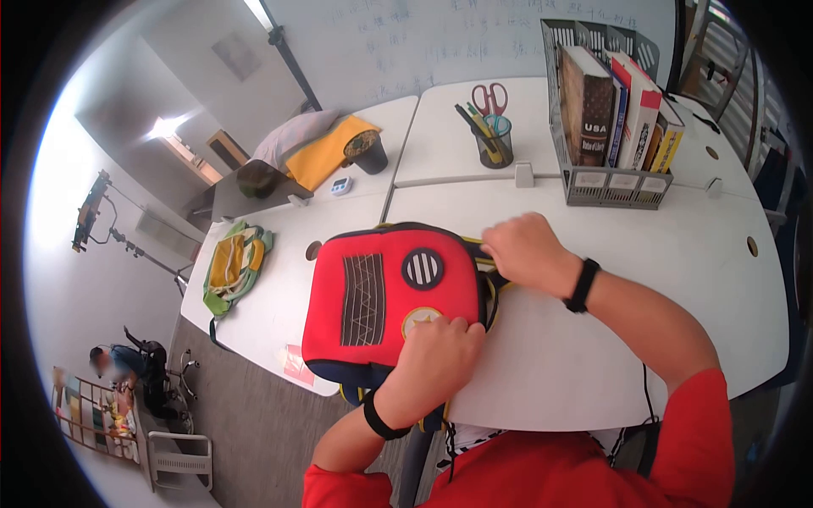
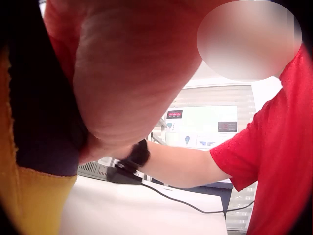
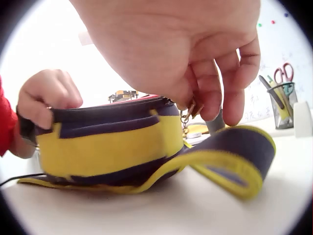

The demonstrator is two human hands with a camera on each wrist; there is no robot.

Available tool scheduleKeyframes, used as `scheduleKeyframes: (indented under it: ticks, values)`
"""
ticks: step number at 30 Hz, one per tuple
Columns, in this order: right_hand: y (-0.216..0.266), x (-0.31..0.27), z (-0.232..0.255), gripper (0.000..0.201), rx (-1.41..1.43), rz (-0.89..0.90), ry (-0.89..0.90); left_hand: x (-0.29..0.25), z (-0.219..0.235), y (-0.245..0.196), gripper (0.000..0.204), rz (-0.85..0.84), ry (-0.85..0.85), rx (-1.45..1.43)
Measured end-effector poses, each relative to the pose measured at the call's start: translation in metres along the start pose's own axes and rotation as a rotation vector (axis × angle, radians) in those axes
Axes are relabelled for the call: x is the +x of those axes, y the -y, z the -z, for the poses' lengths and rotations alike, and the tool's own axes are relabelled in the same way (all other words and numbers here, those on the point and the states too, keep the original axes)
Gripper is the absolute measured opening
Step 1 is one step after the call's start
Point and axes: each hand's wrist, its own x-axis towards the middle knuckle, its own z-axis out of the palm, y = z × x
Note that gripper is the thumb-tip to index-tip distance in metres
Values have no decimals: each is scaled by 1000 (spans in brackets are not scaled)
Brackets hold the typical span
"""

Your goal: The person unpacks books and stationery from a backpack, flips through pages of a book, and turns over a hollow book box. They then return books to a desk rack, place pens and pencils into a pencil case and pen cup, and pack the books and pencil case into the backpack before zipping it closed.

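Observation:
A red backpack [image 1: 391,292] with navy and yellow sides lies on its back on the white table, its front panel facing up. My left hand [image 1: 436,364] grips its near right edge with curled fingers, beside a round star patch [image 1: 421,321]. At the far right corner, my right hand [image 1: 529,250] pinches a brass-coloured zipper pull [image 3: 192,108], seen under the fingers in the right wrist view. A navy strap with yellow edging [image 3: 259,147] loops out on the table below that hand. In the left wrist view the left palm hides most of the bag.
A green and yellow bag [image 1: 233,267] lies at the table's left. Behind stand a dark pot [image 1: 366,152], a small white timer [image 1: 341,186], a mesh pen cup [image 1: 495,152] with scissors, and a grey file rack [image 1: 614,196] with books. Another person [image 1: 123,364] is at far left.

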Motion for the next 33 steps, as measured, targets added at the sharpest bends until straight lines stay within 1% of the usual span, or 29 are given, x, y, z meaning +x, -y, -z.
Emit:
scheduleKeyframes:
  ticks: [1, 3, 7, 9, 11, 13, 14, 16, 17, 18, 19, 20, 21, 22, 23, 25, 26, 27, 29, 30, 31, 32, 33]
  values:
    - [-5, 20, -5, 20, -61, 50, -16, -2, 0, 0, 13, -12, -3, -8]
    - [-5, 63, -13, 10, -117, 112, 18, -6, -2, -4, 12, -7, -13, -13]
    - [24, 127, -25, 12, -220, 286, 41, -10, -5, -7, 12, 38, -25, -13]
    - [42, 144, -29, 13, -256, 363, 62, -10, -6, -7, 13, 43, -48, -36]
    - [57, 154, -36, 16, -282, 401, 154, -12, -11, -10, 13, 50, -53, -28]
    - [66, 158, -41, 15, -312, 396, 200, -14, -13, -10, 14, 55, -50, -19]
    - [65, 155, -40, 15, -319, 388, 205, -16, -11, -10, 14, 72, -77, -74]
    - [62, 146, -36, 18, -199, 237, 256, -21, -1, -7, 14, 77, -108, -145]
    - [56, 136, -34, 18, -208, 228, 266, -27, 11, -2, 15, 50, -166, -219]
    - [46, 120, -31, 22, -46, 137, 133, -34, 24, 4, 16, 27, -226, -292]
    - [36, 103, -27, 28, 114, 48, 0, -46, 39, 12, 18, 56, -252, -409]
    - [30, 81, -16, 28, 165, -4, -98, -60, 47, 25, 18, 111, -307, -511]
    - [27, 56, -3, 30, 215, -56, -196, -79, 51, 41, 18, 205, -341, -511]
    - [23, 33, 6, 28, 265, -173, -186, -93, 53, 59, 18, 282, -424, -493]
    - [23, 6, 12, 26, 312, -297, -179, -110, 54, 78, 17, 450, -452, -535]
    - [30, -55, 17, 30, 546, -578, 33, -141, 35, 139, 18, 728, -485, -771]
    - [34, -85, 16, 33, 674, -637, 266, -153, 18, 174, 25, 801, -457, -825]
    - [39, -109, 14, 37, 801, -688, 505, -158, 6, 196, 33, 879, -430, -874]
    - [80, -129, 23, 46, 1223, -944, 775, -146, 6, 202, 46, 1084, -245, -1168]
    - [90, -133, 19, 46, 1229, -955, 771, -160, -23, 232, 57, 945, -105, -1406]
    - [101, -135, 13, 52, 1344, -933, 683, -152, -29, 228, 57, 939, -91, -1404]
    - [112, -134, 9, 58, 1458, -908, 590, -143, -31, 222, 60, 959, -65, -1498]
    - [118, -124, 8, 61, 1509, -868, 558, -135, -29, 217, 64, 978, -37, -1589]
